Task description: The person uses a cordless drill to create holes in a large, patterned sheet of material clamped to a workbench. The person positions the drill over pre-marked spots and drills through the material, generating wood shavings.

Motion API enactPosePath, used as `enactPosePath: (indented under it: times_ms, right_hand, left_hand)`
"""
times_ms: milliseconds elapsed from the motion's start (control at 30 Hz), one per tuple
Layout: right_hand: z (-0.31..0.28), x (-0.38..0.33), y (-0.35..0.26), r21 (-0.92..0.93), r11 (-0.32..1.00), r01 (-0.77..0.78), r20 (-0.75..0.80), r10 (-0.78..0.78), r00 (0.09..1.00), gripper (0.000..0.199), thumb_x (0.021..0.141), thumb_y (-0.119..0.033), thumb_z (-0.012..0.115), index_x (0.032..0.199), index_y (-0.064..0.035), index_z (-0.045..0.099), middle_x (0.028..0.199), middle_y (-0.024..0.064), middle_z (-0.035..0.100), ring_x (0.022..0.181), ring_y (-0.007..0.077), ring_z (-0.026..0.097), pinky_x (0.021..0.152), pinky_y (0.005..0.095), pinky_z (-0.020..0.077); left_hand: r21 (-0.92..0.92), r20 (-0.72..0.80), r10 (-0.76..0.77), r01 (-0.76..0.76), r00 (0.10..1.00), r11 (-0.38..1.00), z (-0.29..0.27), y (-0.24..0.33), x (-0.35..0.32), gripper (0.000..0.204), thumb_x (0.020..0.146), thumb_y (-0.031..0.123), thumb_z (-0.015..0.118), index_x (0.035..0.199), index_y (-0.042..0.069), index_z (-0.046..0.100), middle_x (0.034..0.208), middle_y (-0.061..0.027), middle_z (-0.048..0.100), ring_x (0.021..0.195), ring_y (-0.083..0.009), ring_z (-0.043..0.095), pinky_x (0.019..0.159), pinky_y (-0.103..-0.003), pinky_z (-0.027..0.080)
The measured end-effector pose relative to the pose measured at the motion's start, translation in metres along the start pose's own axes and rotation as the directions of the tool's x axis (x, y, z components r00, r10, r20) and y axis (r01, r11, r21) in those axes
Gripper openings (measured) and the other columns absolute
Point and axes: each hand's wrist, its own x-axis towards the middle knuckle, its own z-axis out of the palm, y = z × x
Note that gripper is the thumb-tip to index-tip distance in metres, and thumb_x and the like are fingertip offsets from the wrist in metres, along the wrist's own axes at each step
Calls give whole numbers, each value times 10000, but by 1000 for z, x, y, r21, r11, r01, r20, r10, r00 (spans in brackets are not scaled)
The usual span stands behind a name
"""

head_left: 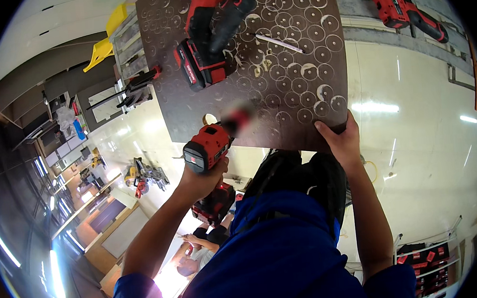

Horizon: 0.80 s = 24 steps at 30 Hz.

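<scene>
While a dark brown board point(278, 78) is drilled, its near edge is gripped by the right hand point(341, 138).
Ring-shaped cuts cover the board; a red cordless drill point(210, 145) is clasped in the left hand point(202, 180), chuck blurred.

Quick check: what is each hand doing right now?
Left hand: closed around the grip of the red cordless drill.
Right hand: closed on the near edge of the dark drilled board.
</scene>
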Motion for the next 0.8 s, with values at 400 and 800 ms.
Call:
enactPosePath:
  times_ms: [400,800]
  right_hand:
    - [-2,1,1,8,999,47,-3,-47,999,425,789,-131,836,1114,15,604,1002,139,734,926,222,711,838,332,542]
    - [-2,1,4,36,996,80,0,-80,997,433,794,-137,836,1118,21,596,1007,140,732,928,226,708,841,337,543]
  left_hand:
    - [78,7,40,-40,999,996,-6,-11,5,140,933,120,649,1035,41,596,756,-10,608,590,-100,580,547,-281,488]
    - [46,-2,14,-14,1000,999,-3,-11,4,203,929,130,659,1097,46,582,745,-3,594,585,-96,571,545,-276,481]
